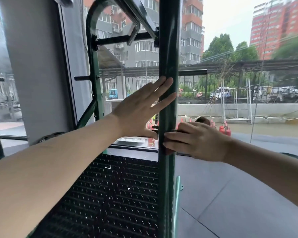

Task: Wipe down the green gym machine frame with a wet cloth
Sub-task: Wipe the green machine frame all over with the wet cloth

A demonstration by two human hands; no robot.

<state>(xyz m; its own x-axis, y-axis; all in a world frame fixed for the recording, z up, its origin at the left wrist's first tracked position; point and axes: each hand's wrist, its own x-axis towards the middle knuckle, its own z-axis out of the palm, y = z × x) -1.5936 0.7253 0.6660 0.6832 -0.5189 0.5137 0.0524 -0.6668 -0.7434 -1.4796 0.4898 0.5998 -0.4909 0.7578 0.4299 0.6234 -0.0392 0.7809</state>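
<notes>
Two hands were in view: the left hand (141,109) and the right hand (196,140). There was one cloth (168,150), mostly hidden under the right hand. The green frame (168,48) showed two upright posts, one near and one further back, with one black crossbar (126,38) between them. One black grid panel (113,194) sat low down. Outside the window (248,100) stood what looked like two red gas cylinders (224,130), though blur made that count uncertain.
</notes>
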